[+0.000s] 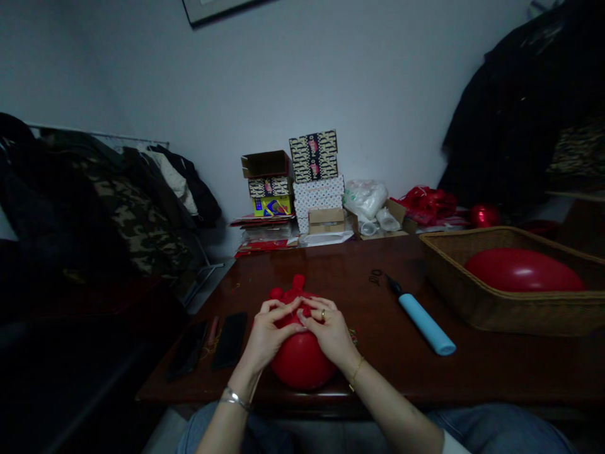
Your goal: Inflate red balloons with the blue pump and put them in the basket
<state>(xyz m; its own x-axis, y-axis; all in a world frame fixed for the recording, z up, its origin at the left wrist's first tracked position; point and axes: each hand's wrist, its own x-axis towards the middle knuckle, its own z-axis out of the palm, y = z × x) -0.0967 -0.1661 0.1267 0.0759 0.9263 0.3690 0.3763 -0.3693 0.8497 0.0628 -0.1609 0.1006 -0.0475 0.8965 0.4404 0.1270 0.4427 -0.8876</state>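
A red inflated balloon (303, 362) rests at the table's near edge, under both my hands. My left hand (276, 325) has its thumb and fingers brought together at the balloon's top. Facing it, my right hand (328, 325), with a ring on one finger, pinches the balloon's neck, which shows as a small red knob between the fingertips. Whether the neck is knotted I cannot tell. Just beyond my fingers lie several uninflated red balloons (297, 284).
A light-blue hand pump (426, 323) lies to the right, near a wicker basket (510, 309) holding a large red balloon (524, 270). Dark phones (230, 340) lie left. Stacked boxes (316, 195) and plastic bags (366, 198) stand along the back wall.
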